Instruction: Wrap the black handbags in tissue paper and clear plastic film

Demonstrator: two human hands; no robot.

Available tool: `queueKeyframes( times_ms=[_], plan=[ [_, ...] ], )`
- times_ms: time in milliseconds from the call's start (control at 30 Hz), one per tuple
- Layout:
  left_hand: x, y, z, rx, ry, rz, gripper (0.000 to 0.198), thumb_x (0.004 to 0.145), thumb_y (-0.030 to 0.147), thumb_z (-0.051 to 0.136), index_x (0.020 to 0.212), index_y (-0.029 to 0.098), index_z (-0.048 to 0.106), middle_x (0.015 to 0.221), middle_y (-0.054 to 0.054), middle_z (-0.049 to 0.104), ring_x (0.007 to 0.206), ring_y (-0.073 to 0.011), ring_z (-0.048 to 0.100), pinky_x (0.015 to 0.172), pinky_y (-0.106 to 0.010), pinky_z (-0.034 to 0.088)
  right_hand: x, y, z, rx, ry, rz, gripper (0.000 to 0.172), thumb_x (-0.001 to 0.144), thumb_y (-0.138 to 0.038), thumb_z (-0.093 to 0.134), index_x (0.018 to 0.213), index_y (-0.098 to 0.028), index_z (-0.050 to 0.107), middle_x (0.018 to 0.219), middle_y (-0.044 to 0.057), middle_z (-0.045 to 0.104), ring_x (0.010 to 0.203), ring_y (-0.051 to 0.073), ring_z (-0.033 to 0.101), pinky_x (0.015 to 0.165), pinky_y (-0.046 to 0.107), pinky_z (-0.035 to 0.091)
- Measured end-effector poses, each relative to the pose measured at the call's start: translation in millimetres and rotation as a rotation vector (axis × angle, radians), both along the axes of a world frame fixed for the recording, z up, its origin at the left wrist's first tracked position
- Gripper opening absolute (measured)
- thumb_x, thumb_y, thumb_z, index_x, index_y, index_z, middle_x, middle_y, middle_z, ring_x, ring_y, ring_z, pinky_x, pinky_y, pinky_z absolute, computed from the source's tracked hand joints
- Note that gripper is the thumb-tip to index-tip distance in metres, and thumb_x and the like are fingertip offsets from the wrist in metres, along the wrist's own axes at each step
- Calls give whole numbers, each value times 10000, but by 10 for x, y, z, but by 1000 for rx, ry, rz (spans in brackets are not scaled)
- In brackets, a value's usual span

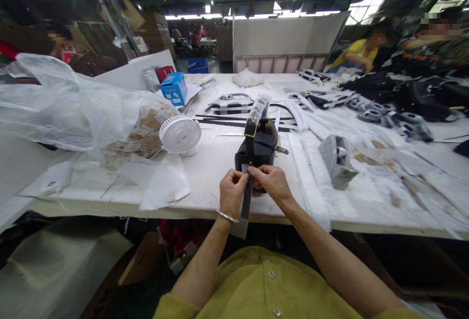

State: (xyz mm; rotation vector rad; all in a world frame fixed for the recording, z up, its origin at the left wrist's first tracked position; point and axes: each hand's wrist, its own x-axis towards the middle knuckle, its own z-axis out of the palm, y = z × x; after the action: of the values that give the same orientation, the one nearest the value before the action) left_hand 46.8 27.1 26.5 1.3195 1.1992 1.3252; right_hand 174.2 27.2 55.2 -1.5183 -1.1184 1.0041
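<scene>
A small black handbag (264, 144) stands near the table's front edge, a gold buckle (250, 128) on its upright strap and a gold zip pull (282, 150) at its right side. From its near side a black strap end (246, 202) hangs toward me, with clear plastic film (240, 229) around or behind it. My left hand (232, 189), a bangle at the wrist, pinches the strap end's left edge. Opposite it, my right hand (273, 182) pinches the same spot, thumb and finger together. The fingertips hide exactly how film and strap meet.
Left stand a white fan (180, 134), a blue box (173, 88) and a big clear plastic bag (73, 104). A tape dispenser (337, 160) sits to the right, beside white strips. Black strips (223, 121) lie behind the handbag. Black bags (417, 96) and tape rolls are piled far right, near co-workers.
</scene>
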Motion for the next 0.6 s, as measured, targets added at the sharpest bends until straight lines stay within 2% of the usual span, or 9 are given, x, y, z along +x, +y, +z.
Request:
queueKeyframes(
  times_ms=[133, 267, 400, 533, 600],
  plan=[
    [31, -39, 34, 355, 373, 177, 162, 891, 263, 595, 753, 180, 597, 715, 4, 579, 660, -119, 542, 646, -241, 418, -37, 1, -19, 74, -60, -34, 332, 732, -482, 697, 611, -175, 659, 534, 23, 653, 494, 163, 635, 465, 228, 499],
    [40, -54, -6, 624, 659, 247, 150, 933, 182, 535, 802, 176, 608, 725, -11, 567, 683, -136, 536, 644, -256, 406, -61, -4, -52, 84, -13, -11, 341, 741, -494, 686, 632, -172, 659, 534, 20, 649, 478, 159, 619, 467, 242, 512],
    [19, -69, -6, 730, 864, 261, 116, 927, 127, 522, 883, 174, 619, 746, -21, 572, 703, -154, 533, 629, -270, 402, -48, 21, 0, -38, 175, 75, 375, 716, -528, 700, 622, -173, 626, 551, 26, 660, 474, 161, 622, 464, 260, 537],
    [16, -98, 19, 781, 988, 241, 133, 930, 126, 507, 850, 163, 607, 744, -40, 564, 705, -174, 522, 623, -296, 416, -26, 86, 79, -128, 114, 94, 349, 682, -460, 751, 567, -178, 580, 487, 26, 630, 437, 155, 599, 415, 244, 513],
    [25, -117, 18, 803, 1024, 222, 126, 932, 120, 497, 955, 146, 619, 750, -46, 570, 705, -184, 526, 623, -305, 431, -12, 118, 87, -145, 89, 86, 337, 693, -428, 737, 542, -182, 563, 450, 22, 606, 406, 152, 579, 388, 241, 494]
  ],
)
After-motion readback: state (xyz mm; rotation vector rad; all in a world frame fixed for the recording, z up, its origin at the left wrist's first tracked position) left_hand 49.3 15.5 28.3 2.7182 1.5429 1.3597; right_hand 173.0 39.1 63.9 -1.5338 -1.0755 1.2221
